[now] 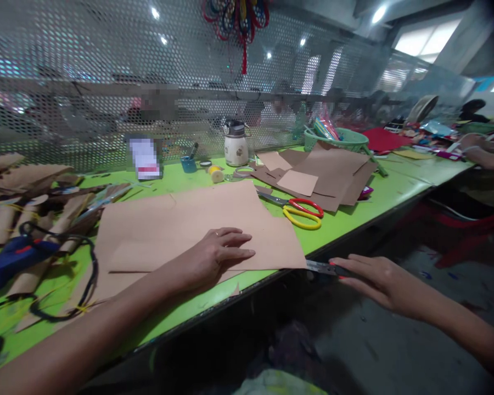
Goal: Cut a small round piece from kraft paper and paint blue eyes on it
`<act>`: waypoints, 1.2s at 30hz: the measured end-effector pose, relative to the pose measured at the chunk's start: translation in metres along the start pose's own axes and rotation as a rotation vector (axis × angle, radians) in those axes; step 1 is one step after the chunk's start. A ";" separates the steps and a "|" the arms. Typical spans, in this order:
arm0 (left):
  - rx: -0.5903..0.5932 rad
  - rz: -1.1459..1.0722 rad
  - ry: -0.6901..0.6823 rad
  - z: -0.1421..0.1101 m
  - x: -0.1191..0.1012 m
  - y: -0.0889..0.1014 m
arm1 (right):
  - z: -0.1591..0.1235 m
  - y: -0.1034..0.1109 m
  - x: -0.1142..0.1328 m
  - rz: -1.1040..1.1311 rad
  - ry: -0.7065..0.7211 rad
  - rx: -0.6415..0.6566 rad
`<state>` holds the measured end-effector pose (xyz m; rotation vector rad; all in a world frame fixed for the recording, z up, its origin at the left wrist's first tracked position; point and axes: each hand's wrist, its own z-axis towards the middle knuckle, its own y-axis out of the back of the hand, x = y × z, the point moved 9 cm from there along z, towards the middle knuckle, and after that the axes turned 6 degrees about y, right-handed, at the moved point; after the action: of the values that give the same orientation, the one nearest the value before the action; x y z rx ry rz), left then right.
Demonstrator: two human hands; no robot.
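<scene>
A large folded sheet of brown kraft paper (181, 214) lies along the front of the green table. My left hand (216, 252) rests flat on it, fingers stretched out and holding nothing. Just off the table's edge, my right hand (374, 280) is closed around a utility knife (321, 267) with a black and red handle. Its grey blade points left and touches the paper's right corner, with the tip partly hidden there. Scissors (300, 213) with one red and one yellow loop lie beyond the paper, their blades partly beneath it.
Paper rolls (2, 225) and a blue-handled tool with black cord (20, 258) crowd the left. Behind stand a phone (145, 159), a blue cup (188, 163), yellow thread (216, 174) and a bottle (236, 145). Brown paper pieces (337, 170) and a green basket (354, 140) are right.
</scene>
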<state>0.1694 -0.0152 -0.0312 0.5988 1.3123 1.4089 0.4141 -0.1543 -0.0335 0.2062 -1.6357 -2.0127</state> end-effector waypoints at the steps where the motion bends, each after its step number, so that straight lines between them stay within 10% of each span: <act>1: -0.002 -0.002 0.001 0.000 0.000 0.000 | 0.004 -0.001 0.001 0.005 0.009 0.009; 36: -0.023 -0.004 -0.042 0.000 -0.003 0.000 | 0.016 -0.019 0.025 0.049 -0.035 0.113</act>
<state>0.1703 -0.0178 -0.0300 0.6065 1.2621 1.3994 0.3803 -0.1500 -0.0419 0.1710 -1.7615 -1.8994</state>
